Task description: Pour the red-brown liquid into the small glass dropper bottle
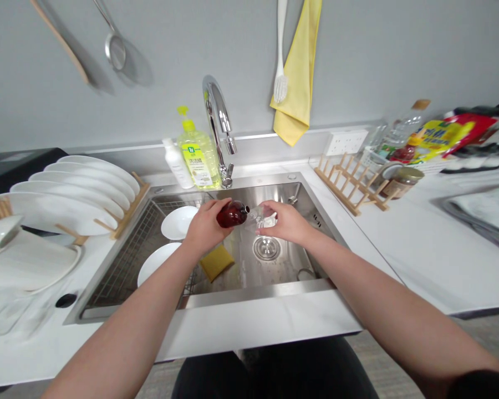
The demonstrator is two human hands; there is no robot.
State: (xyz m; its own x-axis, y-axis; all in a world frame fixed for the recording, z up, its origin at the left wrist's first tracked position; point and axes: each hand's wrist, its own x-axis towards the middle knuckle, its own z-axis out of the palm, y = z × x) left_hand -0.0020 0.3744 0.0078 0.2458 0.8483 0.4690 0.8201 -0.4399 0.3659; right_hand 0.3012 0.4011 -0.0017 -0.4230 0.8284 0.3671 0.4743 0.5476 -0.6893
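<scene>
One brown bottle (pixel 232 214) lies almost level in the left hand (pixel 208 226), over the sink (pixel 253 292), its open mouth facing right. Those fingers wrap snugly round its body, leaving the neck free, presumably so the opening can meet what's opposite. And over on that side, the right hand (pixel 286 223) curls its fingers round a clear vessel (pixel 254 215), close against the bottle's mouth; touching or just short of it, I can't tell. Both are up above the drain (pixel 266 249), a sensible spot, I'd judge, since any drips should land in steel.

What's around? A yellow sponge (pixel 217 262) lies on the sink floor below the left wrist. Two white bowls, one further back (pixel 177 223), one nearer (pixel 154 262), sit at the left by the wire basket (pixel 120 260), the left forearm covering part of the nearer one. Behind the hands rises the tap (pixel 224 119), its spout well clear of them, with soap (pixel 199 158) and a white bottle (pixel 178 165) alongside. Plates (pixel 72 188) stand on edge in a rack (pixel 130 209) to the left, apparently for draining. Right, on the worktop (pixel 424 249), another peg rack (pixel 349 185) stands beyond the sink's edge, apart from the action.
</scene>
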